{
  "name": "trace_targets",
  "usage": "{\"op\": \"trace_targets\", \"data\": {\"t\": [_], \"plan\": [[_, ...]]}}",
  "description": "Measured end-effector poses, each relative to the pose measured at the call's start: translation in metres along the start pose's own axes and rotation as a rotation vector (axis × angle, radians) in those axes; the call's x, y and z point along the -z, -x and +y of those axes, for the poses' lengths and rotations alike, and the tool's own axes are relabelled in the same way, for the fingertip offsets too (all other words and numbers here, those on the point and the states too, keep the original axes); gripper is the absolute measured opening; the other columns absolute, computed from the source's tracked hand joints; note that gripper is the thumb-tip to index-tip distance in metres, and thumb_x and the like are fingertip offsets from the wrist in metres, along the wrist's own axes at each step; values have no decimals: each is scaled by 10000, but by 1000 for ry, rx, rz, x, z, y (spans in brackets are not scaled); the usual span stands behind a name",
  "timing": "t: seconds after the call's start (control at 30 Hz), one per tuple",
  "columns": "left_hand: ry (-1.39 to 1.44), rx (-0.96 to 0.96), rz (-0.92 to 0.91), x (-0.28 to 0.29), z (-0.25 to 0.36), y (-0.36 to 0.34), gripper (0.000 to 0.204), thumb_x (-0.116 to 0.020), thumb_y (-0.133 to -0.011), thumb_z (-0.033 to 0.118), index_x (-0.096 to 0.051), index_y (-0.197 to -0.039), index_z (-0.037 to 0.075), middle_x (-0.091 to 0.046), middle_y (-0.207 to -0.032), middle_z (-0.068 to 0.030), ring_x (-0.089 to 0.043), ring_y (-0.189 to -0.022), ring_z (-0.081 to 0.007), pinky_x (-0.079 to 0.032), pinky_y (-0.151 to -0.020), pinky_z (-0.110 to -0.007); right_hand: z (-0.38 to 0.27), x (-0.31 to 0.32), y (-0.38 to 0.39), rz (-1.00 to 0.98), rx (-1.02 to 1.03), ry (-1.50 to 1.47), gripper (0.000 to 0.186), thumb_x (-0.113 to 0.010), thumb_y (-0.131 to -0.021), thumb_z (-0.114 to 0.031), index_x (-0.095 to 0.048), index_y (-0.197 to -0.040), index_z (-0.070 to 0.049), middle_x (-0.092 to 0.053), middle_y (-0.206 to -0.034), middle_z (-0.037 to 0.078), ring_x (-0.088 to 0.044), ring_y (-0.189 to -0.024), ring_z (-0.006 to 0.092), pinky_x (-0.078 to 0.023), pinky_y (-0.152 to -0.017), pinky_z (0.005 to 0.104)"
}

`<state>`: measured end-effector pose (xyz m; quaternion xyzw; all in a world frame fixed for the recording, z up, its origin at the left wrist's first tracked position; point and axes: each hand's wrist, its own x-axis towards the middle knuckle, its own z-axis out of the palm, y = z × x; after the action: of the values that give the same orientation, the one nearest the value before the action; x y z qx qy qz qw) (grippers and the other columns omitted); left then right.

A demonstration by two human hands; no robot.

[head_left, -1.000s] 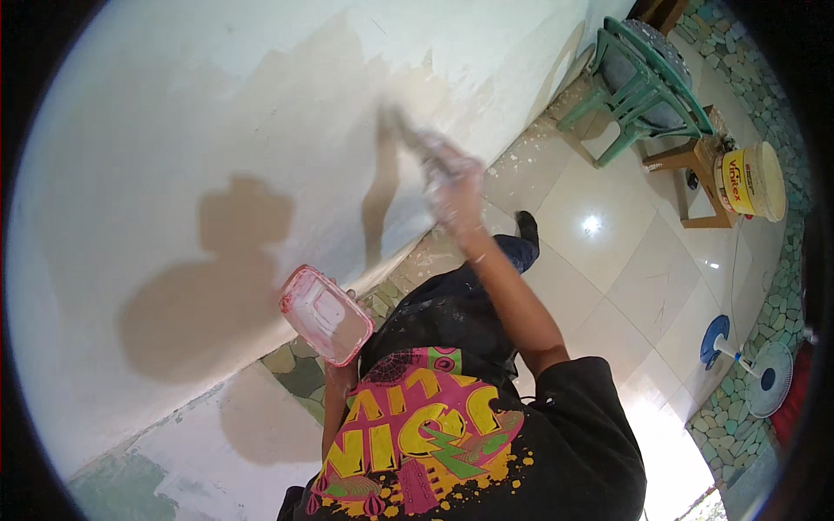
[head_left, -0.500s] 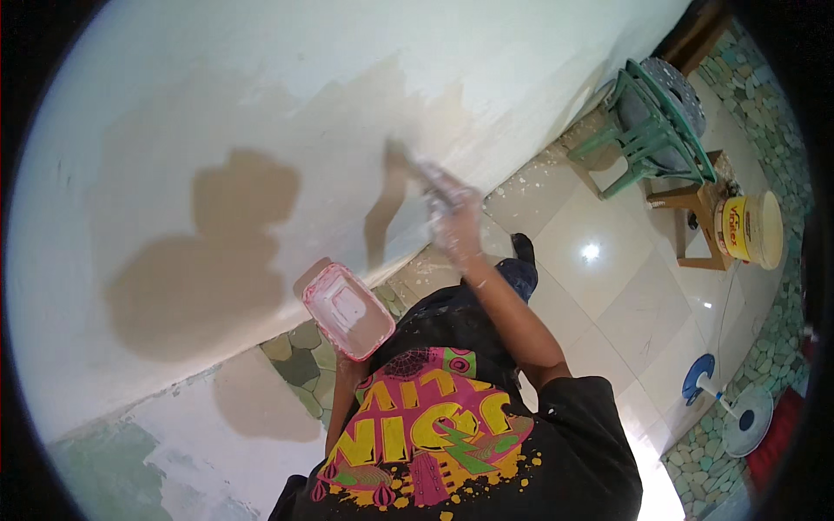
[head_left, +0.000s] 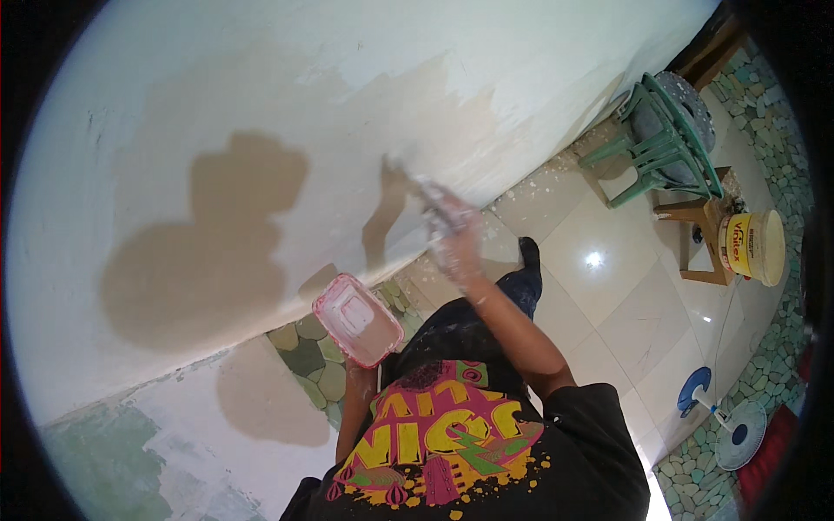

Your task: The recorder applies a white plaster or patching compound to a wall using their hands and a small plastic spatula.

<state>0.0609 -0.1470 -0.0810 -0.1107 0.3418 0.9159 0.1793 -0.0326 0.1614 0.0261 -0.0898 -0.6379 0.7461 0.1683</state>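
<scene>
A coating stroke on the wall point(head_left: 261, 65) appears to be in hand; even pressure would be called for next. One blurred tool point(head_left: 424, 185) is clasped in the right grip point(head_left: 453, 236), beyond and right of the one pink tub point(head_left: 356, 317), which is held by the left grip point(head_left: 357, 372) (mostly hidden). Far right of the tub, one bucket point(head_left: 749, 246) and one fan point(head_left: 741, 436) are counted.

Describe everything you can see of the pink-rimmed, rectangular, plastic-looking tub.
The pink-rimmed, rectangular, plastic-looking tub has rounded corners and a rim unevenly smeared with darker pink-red. Inside it is pale pinkish white, with a stepped rectangular shape on its base; a beige area toward the near end could be shadow or contents. Its open side faces the camera. It is held up in front of the foot of the pale wall. The left forearm meets its near end; the fingers are hidden.
</scene>
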Motion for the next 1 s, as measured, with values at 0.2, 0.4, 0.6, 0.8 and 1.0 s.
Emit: {"op": "trace_targets", "data": {"t": [0.2,0.4,0.6,0.8,1.0], "plan": [[0,36,-14,31,4,20,798,-492,-881,648,-344,-1470,130,-488,-1390,-180,-554,-1168,-391,-443,-988,-604,-6,70,-67,467,174,-82,423,-587,-872,70,-563,-1294,51,-638,-1237,151,-607,-1127,198,-464,-982,273],[84,16,304,39,-1,33,855,-463,-846,718,-356,-1461,134,-483,-1390,-202,-544,-1180,-395,-424,-983,-639,-14,35,-81,555,240,223,388,-539,-817,124,-644,-1184,53,-642,-1226,207,-600,-1175,235,-493,-939,295],[57,126,197,17,1,16,948,-491,-803,753,-347,-1460,85,-485,-1381,-209,-531,-1201,-391,-435,-992,-605,-36,-21,-18,277,537,496,433,-456,-786,109,-662,-1158,25,-648,-1216,212,-620,-1157,260,-507,-857,283],[130,184,191,4,-5,0,964,-499,-796,757,-345,-1458,74,-487,-1379,-208,-531,-1201,-392,-439,-992,-596,-58,42,-69,487,255,183,309,-516,-918,27,-628,-1203,66,-672,-1181,142,-644,-989,151,-513,-833,274],[218,224,207,-8,-21,-3,980,-507,-788,760,-343,-1457,63,-488,-1378,-206,-531,-1201,-394,-443,-992,-588,-36,4,-40,338,327,99,493,-437,-713,179,-661,-1127,32,-684,-1018,131,-605,-793,142,-500,-696,253]]}}
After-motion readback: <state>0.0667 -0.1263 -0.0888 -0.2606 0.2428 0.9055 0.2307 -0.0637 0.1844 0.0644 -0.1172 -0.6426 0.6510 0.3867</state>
